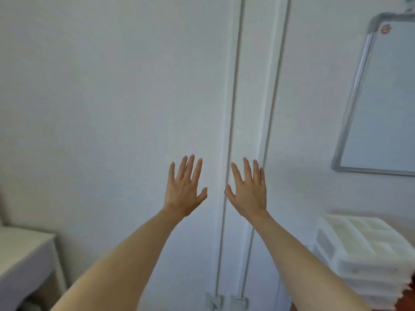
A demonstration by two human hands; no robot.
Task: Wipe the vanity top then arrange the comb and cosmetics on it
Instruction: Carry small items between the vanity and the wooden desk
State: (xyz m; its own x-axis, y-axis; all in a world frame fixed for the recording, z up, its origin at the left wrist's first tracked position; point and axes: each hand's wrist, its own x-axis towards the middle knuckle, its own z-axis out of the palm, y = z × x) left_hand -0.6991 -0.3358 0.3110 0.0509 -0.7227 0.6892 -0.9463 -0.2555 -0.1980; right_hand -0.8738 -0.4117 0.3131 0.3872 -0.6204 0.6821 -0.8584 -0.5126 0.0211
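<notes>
My left hand [184, 187] and my right hand [248, 189] are held up side by side in front of a white wall, backs toward me, fingers straight and spread. Both hold nothing. No comb, cosmetics or cloth shows in this view. A white tabletop corner [20, 254] sits at the lower left; I cannot tell whether it is the vanity.
Two white cable ducts [233, 108] run down the wall behind my hands to outlets [226, 300] near the floor. A framed whiteboard [381, 97] hangs at the right. Below it stands a white plastic drawer unit [363, 250].
</notes>
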